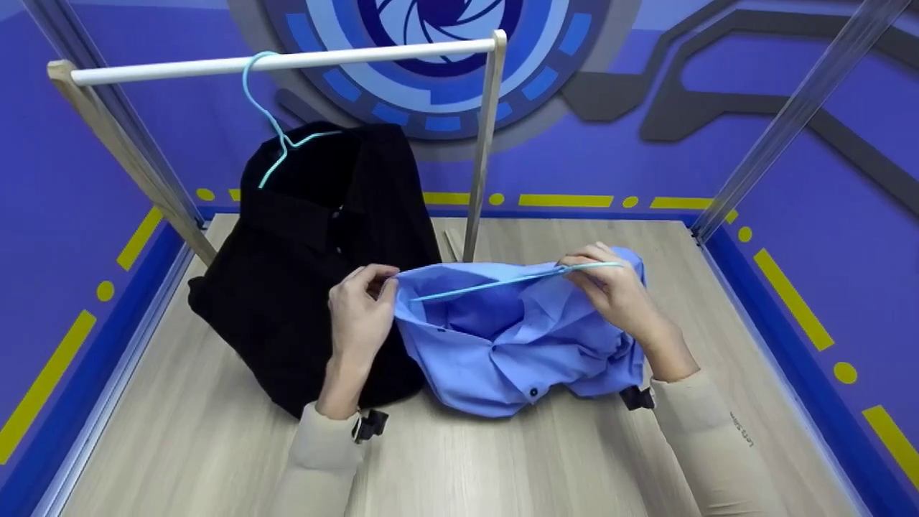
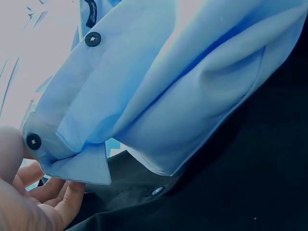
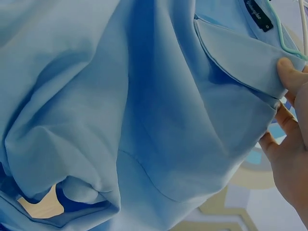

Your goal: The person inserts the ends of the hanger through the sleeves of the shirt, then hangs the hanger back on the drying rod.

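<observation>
A light blue button-up shirt (image 1: 467, 373) is held up by both hands over the table, its collar opening facing up. My left hand (image 1: 361, 310) pinches the shirt's edge at the left side of the opening; in the left wrist view the fingers are at a collar tip beside a dark button (image 2: 33, 141). A thin pale blue hanger (image 1: 488, 286) lies across the opening, its left end inside the shirt. My right hand (image 1: 610, 287) grips the hanger together with the shirt's collar (image 3: 240, 57). The hanger's right end is hidden by the hand and cloth.
To the left, a black shirt (image 1: 301, 287) hangs on another pale blue hanger (image 1: 269, 118) from the rack's white rail (image 1: 179, 70). The rack's right post (image 1: 482, 151) stands behind the blue shirt. Blue printed walls (image 1: 790, 165) enclose the wooden table (image 1: 459, 467).
</observation>
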Tool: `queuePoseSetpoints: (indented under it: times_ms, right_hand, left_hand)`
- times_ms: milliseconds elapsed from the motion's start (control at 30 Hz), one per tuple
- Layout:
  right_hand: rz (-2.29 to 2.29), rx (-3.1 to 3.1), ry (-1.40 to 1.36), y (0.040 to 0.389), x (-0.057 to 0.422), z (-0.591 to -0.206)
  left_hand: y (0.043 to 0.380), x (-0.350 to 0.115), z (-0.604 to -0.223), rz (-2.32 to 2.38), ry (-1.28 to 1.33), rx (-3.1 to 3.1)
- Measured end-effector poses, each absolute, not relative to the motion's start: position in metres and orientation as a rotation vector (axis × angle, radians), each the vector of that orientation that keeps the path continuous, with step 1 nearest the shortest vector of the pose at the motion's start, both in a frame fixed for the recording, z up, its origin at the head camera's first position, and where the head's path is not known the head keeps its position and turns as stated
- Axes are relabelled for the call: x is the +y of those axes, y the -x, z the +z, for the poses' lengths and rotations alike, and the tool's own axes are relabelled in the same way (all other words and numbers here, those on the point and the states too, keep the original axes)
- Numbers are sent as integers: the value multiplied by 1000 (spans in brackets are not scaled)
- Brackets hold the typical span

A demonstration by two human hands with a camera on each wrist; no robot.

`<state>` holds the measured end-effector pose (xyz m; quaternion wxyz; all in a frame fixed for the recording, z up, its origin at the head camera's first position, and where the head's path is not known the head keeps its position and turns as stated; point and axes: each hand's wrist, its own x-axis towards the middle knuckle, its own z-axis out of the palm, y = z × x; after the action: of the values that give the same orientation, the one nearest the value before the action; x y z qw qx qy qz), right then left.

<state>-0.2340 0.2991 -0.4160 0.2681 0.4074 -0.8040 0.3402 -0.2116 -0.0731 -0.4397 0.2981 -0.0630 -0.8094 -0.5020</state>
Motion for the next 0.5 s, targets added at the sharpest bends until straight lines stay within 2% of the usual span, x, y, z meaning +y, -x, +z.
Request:
queuePoseSetpoints:
  times_ms: [500]
  right_hand:
    - [868, -2148, -1040, 236, 291, -420]
  left_hand:
    - [199, -64, -430, -1357, 261, -2121]
